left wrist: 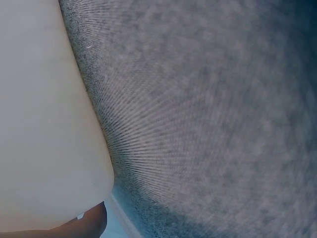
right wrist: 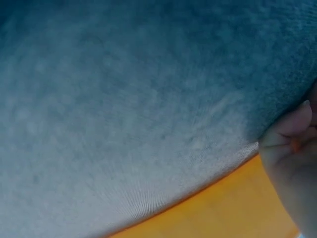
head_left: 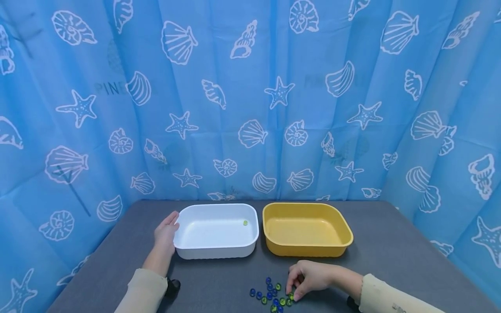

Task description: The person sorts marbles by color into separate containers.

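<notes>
My left hand (head_left: 166, 230) rests against the left wall of a white tub (head_left: 215, 253), its fingers fairly straight along the rim. One green marble (head_left: 245, 223) lies inside that tub at the right. On the dark tabletop, my right hand (head_left: 311, 276) reaches down into the right edge of a loose cluster of blue and green glass marbles. Its thumb and forefinger pinch a green marble (head_left: 291, 296). A blue marble (head_left: 252, 292) lies at the cluster's left end. In the right wrist view the curled fingers (right wrist: 292, 124) show, but the marbles are out of sight.
A yellow tub (head_left: 309, 251) stands just right of the white one, with a narrow gap between. Behind the table (head_left: 211, 278) hangs a blue curtain (head_left: 235, 104) printed with white shells. The left wrist view mostly shows a pale sleeve (left wrist: 44, 124) and grey cloth.
</notes>
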`<move>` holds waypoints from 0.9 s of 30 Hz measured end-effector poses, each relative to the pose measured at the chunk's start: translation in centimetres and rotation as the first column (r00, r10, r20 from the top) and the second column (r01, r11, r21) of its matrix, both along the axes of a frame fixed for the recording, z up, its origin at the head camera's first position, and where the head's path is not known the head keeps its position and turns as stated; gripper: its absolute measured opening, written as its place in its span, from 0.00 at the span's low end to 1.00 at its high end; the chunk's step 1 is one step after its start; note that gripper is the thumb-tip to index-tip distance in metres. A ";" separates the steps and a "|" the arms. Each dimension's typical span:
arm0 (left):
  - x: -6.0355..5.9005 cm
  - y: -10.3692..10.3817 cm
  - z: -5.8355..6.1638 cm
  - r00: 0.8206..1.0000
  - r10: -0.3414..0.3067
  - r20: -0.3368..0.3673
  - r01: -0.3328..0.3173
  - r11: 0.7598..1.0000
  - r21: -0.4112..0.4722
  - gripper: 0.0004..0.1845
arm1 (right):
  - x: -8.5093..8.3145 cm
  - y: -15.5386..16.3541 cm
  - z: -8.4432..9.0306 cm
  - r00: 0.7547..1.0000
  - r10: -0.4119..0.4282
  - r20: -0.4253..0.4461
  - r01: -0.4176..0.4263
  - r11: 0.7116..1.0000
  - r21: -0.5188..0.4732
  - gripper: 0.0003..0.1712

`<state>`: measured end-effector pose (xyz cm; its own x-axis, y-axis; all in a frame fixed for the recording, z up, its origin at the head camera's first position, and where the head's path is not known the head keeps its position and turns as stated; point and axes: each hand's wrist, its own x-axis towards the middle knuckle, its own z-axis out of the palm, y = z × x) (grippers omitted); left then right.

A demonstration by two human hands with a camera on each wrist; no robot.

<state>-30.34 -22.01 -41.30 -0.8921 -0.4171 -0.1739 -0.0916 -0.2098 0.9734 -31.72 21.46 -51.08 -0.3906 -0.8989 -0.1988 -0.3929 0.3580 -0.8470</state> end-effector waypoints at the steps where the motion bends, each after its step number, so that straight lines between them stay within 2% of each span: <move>1: 0.0 0.0 0.0 1.000 -0.002 0.000 0.002 1.000 -0.002 0.25 | 0.1 0.0 0.1 1.000 -0.005 0.002 0.005 1.000 -0.003 0.11; 5: 0.0 -0.1 0.1 1.000 -0.011 -0.008 0.011 1.000 -0.002 0.25 | 1.3 -0.5 1.7 1.000 -0.020 -0.001 0.020 0.999 -0.030 0.10; 8: 0.1 -0.1 0.1 1.000 -0.021 -0.007 0.021 1.000 -0.004 0.26 | 3.8 -1.6 5.4 0.996 -0.088 0.032 0.088 0.996 -0.023 0.08; 9: 0.1 -0.2 0.0 1.000 -0.022 -0.007 0.022 1.000 -0.004 0.26 | 3.6 -1.5 5.2 0.994 -0.091 0.054 0.093 0.995 -0.028 0.09; 10: 0.2 -0.2 0.0 1.000 -0.020 -0.005 0.020 1.000 -0.006 0.26 | 3.8 -1.7 5.7 0.990 -0.111 0.083 0.112 0.994 -0.017 0.08; 12: 0.2 -0.2 -0.1 1.000 -0.017 -0.005 0.017 1.000 -0.008 0.26 | 3.0 -1.5 4.8 0.983 -0.133 0.127 0.136 0.991 -0.015 0.08; 15: 0.1 -0.2 -0.3 1.000 -0.004 -0.008 0.004 1.000 -0.009 0.25 | 1.9 -1.1 3.8 0.985 -0.126 0.118 0.124 0.992 0.019 0.10; 16: 0.1 -0.2 -0.4 1.000 -0.002 -0.007 0.002 1.000 -0.010 0.25 | 2.8 -1.6 5.2 0.982 -0.152 0.110 0.149 0.988 0.035 0.09; 17: 0.1 -0.3 -0.4 1.000 -0.003 -0.008 0.003 1.000 -0.010 0.25 | 2.9 -1.7 5.5 0.982 -0.158 0.106 0.155 0.987 0.036 0.09; 19: 0.1 -0.2 -0.4 1.000 -0.002 -0.010 0.002 1.000 -0.009 0.25 | 4.8 -2.5 8.4 0.972 -0.211 0.104 0.206 0.977 0.053 0.08; 20: 0.1 -0.2 -0.4 1.000 -0.002 -0.011 0.002 1.000 -0.009 0.25 | 5.1 -2.7 9.1 0.967 -0.227 0.111 0.223 0.974 0.052 0.08; 22: 0.1 -0.2 -0.4 1.000 -0.003 -0.012 0.003 1.000 -0.007 0.25 | 6.1 -3.2 10.3 0.949 -0.279 0.146 0.279 0.960 0.018 0.08; 27: 0.1 -0.1 -0.2 1.000 -0.012 -0.018 0.012 1.000 -0.003 0.25 | 6.8 -3.8 11.6 0.928 -0.338 0.158 0.343 0.939 -0.006 0.08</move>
